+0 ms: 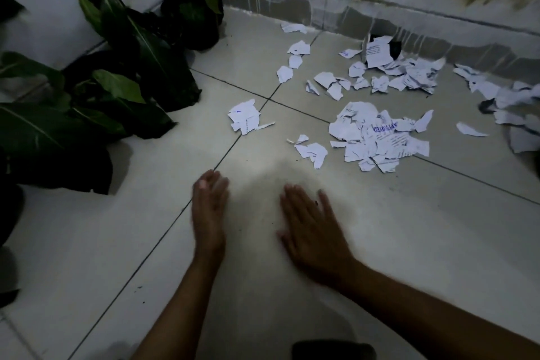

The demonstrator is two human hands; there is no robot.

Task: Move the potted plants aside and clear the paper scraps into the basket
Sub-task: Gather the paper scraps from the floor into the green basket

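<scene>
Torn white paper scraps lie scattered on the tiled floor, with a big heap (380,137) in the middle right, a small cluster (245,117) to its left and more scraps (394,73) along the far wall. Potted plants with dark green leaves stand along the left wall: a large one (96,102) near me and a smaller one (195,9) in the corner. My left hand (209,207) and my right hand (309,228) hover over the bare floor in front of the scraps, fingers straight, holding nothing. No basket is clearly visible.
A stained white wall with a grey skirting (321,6) runs across the back. More paper and a dark shape (520,126) sit at the right edge. A dark object (333,349) shows at the bottom edge. Bare tiles (409,242) lie around my hands.
</scene>
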